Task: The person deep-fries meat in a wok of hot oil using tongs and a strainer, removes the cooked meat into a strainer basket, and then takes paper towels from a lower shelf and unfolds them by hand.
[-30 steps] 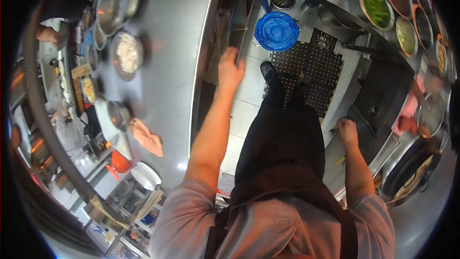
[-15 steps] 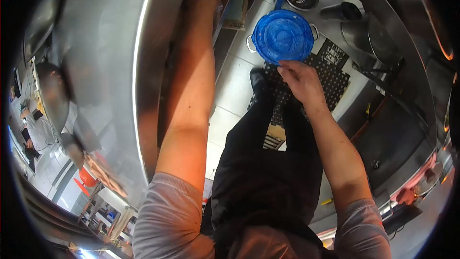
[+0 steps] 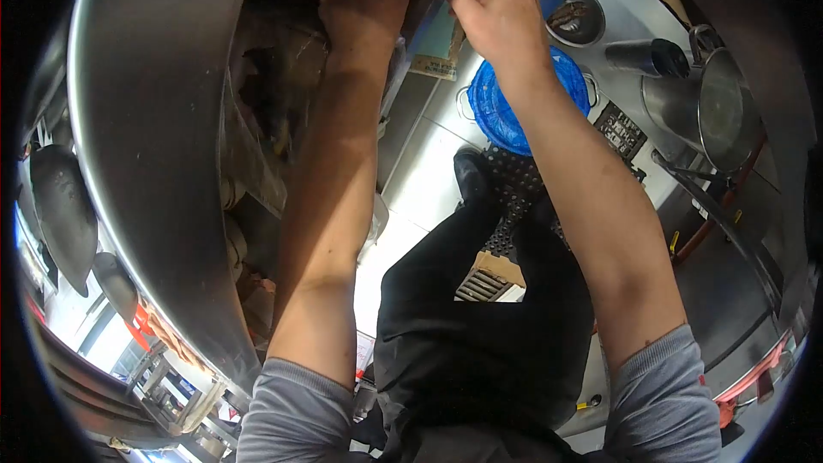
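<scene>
My left hand (image 3: 364, 4) reaches into the dark shelf space (image 3: 279, 77) under the metal counter. Its fingers look curled, and whatever is in them is lost in the shadow. My right hand (image 3: 506, 21) is raised beside a dark panel edge at the top of the view, with thumb and fingers bent together. The fingertips are smeared, so I cannot make out what they grip. Below and behind my right forearm, a pot under a blue cover (image 3: 497, 111) sits low down, partly hidden by the arm. Between my hands a printed cardboard edge (image 3: 435, 67) shows.
The metal counter (image 3: 163, 120) curves along my left. A steel bowl (image 3: 576, 19), a dark cylindrical container (image 3: 643, 57) and a large steel pot (image 3: 724, 111) stand at the upper right. A perforated black mat (image 3: 514, 176) lies by my feet on the tiled floor.
My right hand has left the rim of the blue-covered pot and moved up toward the panel edge. The view has shifted, showing more of the shelf space around my left hand.
</scene>
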The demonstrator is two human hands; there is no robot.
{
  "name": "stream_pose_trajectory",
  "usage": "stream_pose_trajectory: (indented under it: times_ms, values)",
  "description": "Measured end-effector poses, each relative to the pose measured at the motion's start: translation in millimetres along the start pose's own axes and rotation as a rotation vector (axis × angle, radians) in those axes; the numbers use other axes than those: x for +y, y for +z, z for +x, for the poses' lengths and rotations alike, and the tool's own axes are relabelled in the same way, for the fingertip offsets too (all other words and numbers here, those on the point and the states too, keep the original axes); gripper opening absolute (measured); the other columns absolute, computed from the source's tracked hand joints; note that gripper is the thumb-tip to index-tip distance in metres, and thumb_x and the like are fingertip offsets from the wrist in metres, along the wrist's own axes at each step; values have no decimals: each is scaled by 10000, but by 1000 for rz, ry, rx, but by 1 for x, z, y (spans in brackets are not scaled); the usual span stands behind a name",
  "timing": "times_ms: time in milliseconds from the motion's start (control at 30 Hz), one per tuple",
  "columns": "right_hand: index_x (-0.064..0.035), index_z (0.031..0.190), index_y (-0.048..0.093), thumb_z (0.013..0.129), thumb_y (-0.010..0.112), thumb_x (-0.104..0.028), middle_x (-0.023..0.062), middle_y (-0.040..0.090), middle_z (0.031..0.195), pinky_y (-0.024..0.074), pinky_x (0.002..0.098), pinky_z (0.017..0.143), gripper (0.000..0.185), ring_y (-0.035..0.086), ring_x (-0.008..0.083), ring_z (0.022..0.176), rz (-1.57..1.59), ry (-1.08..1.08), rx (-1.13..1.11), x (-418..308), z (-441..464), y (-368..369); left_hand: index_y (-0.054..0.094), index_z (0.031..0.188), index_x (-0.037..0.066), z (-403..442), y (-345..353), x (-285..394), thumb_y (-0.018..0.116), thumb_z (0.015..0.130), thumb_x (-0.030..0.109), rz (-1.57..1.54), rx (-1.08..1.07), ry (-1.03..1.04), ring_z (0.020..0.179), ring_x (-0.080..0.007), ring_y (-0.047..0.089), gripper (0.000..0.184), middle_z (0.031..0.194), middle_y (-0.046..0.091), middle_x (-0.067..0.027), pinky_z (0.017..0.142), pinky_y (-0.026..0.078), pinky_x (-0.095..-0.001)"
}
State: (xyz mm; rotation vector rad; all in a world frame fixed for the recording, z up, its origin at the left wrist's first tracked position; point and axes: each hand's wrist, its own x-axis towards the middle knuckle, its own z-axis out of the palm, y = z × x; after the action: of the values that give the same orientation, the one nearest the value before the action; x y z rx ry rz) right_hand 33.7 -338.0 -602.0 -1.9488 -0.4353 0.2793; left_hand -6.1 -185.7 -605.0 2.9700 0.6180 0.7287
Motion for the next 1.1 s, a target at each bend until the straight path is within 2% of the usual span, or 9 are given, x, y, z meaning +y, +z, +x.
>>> stream_pose_trajectory:
  times_ms: [67,167,233,367,433,533,967,1033,1100]
  values:
    - [-84,1012,688,833,638,-187,123,694,788,511,296,666,213,689,204,740,-59,30,23,1,15,8,443,1344,-4,5,-12,-3,563,822,119,56,36,5,1277,-426,397,549,1372,426,-278,1057,365,-418]
    - [-87,1077,682,836,651,-369,228,674,951,520,405,760,371,670,343,865,54,-119,-8,5,33,19,502,1285,-27,16,-35,-15,595,828,148,-148,9,20,1202,-404,488,498,1276,532,-254,997,424,-402]
    - [-50,877,684,890,575,-315,218,673,836,512,428,758,287,651,383,852,48,-164,96,4,38,31,537,1251,-21,15,-40,-29,620,833,161,-184,-102,-19,1126,-377,563,463,1185,595,-252,928,469,-384]
    - [-32,831,669,900,539,-267,206,671,814,520,439,719,277,649,390,817,-428,-236,163,2,65,72,530,1279,22,20,-42,-52,635,836,154,207,-93,192,1118,-345,584,474,1203,587,-257,927,467,-385]
    - [-21,840,669,898,534,-250,202,672,823,527,453,686,272,656,377,798,-227,-212,148,-3,72,76,559,1290,99,19,-54,-47,743,762,223,-142,-178,-412,1199,-284,545,572,1320,511,-249,967,451,-375]
    - [-8,853,669,882,546,-239,215,669,828,529,469,677,263,662,368,791,-241,-255,118,-8,78,83,608,1198,31,14,-43,-75,631,811,311,-133,-28,-274,1023,-333,622,478,1076,665,-181,904,467,-396]
    - [-2,802,686,850,550,-175,213,664,764,540,470,640,226,667,375,742,-397,-187,-12,-16,81,77,594,1208,20,12,-36,-83,660,821,301,-199,-83,-288,988,-286,628,483,1063,662,-167,878,464,-366]
    - [-15,780,691,851,533,-144,203,667,763,542,466,637,216,670,368,742,-179,-253,222,-20,75,76,597,1200,19,10,-39,-81,657,829,306,-268,-111,-282,984,-289,630,473,1055,663,-170,878,465,-366]
    - [-19,799,683,855,522,-136,198,666,754,540,467,630,207,668,371,736,-287,-276,127,-20,80,74,599,1195,21,8,-38,-76,656,829,309,-289,-114,-314,983,-293,631,469,1050,664,-171,877,465,-370]
